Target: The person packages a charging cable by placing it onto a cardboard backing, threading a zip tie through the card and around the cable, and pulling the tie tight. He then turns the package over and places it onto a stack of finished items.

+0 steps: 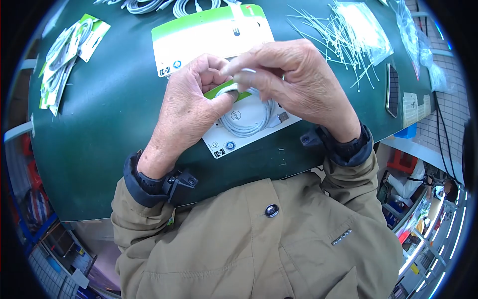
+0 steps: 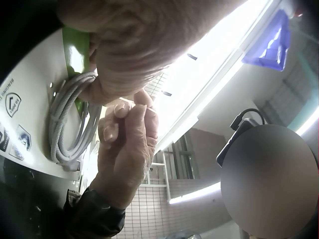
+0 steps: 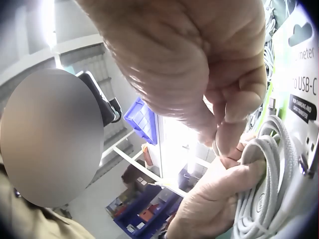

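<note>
A grey-white USB cable (image 1: 243,132) lies coiled against a white and green printed card (image 1: 212,141) near the table's front edge. My left hand (image 1: 181,104) grips card and coil, its thumb through the loops at their upper left. Above the coil, the thumb and fingers of my right hand (image 1: 308,74) pinch a thin white cable tie (image 1: 247,70), mostly hidden by the fingers. In the right wrist view the braided coil (image 3: 271,164) shows with my left thumb (image 3: 244,177) on it. A USB plug (image 1: 283,117) sticks out at the coil's right.
Another white and green card (image 1: 199,42) lies just beyond my hands. Loose cable ties (image 1: 333,37) spill from a clear bag (image 1: 371,30) at the back right, with a phone (image 1: 392,89) nearby. Carded cables (image 1: 62,60) lie at the left on the green table (image 1: 99,154).
</note>
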Motion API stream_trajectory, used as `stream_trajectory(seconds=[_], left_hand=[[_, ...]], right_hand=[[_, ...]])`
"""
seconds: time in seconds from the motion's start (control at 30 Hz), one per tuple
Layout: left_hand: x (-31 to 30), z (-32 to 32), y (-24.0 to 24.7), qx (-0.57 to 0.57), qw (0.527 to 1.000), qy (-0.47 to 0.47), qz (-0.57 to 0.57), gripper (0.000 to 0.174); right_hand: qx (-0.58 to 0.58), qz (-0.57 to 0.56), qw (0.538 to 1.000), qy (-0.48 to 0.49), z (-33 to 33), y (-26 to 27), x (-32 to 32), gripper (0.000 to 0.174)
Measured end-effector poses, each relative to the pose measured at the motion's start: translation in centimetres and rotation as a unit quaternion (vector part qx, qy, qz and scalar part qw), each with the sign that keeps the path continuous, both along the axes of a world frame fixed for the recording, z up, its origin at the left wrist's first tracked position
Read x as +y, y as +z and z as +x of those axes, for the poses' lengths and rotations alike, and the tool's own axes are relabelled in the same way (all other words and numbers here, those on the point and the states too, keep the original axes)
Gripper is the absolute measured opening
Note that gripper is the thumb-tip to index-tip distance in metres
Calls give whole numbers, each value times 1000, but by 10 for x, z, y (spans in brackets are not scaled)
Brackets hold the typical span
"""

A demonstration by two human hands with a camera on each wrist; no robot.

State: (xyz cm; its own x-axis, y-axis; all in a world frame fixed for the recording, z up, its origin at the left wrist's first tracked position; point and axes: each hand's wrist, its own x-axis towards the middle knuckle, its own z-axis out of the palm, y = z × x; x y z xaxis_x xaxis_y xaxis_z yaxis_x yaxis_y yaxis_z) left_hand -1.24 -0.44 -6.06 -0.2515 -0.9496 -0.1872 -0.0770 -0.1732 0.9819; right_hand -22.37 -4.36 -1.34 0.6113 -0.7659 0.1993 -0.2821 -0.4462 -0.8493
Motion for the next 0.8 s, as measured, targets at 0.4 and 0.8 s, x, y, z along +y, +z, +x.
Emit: stream_trajectory(seconds=[0.4,0.8], left_hand=[[0,4,6,-15,999,-15,-32,18],[-2,13,18,-25,1000,3,-11,25]], right_hand=[[-34,190,977,97,-16,6,-5,16],[-62,30,998,4,-1,-2,10,20]])
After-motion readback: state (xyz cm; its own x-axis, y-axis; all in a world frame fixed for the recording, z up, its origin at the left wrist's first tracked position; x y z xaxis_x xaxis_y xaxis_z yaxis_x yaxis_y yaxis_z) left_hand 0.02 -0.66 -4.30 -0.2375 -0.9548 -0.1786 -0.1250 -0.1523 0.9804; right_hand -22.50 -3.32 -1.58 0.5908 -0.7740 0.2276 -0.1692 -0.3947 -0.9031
